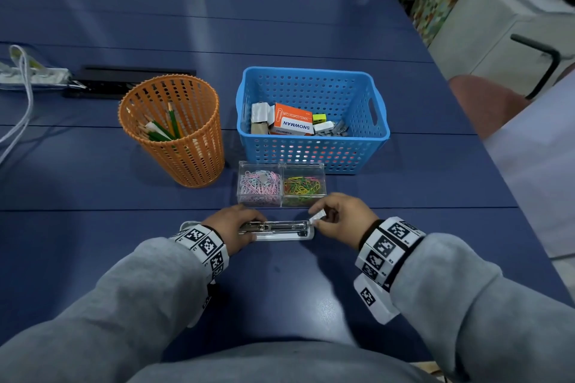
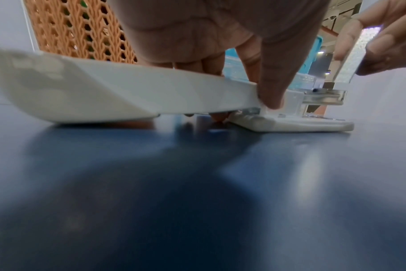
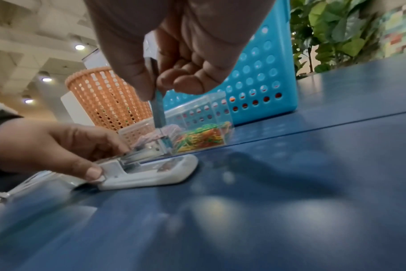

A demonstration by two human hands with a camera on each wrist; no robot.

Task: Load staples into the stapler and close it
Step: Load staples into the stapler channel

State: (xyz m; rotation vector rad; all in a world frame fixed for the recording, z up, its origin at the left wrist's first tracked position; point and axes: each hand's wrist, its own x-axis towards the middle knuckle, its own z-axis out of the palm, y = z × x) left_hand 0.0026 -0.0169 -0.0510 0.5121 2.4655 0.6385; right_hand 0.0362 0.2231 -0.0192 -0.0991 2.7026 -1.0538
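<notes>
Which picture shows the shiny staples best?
The right wrist view: the staple strip hangs from the right hand, pointing down at the open stapler. The left wrist view shows it blurred at the edge; the head view shows it only small.

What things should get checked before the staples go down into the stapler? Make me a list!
1. Stapler lid swung open, metal channel showing: ok.
2. Left hand holds the stapler steady on the table: ok.
3. Right hand pinches the staple strip: ok.
4. Strip sits at the channel's front end: ok.
5. Strip lined up along the channel: not ok, it stands nearly upright.
6. Channel free of old staples: cannot tell.
</notes>
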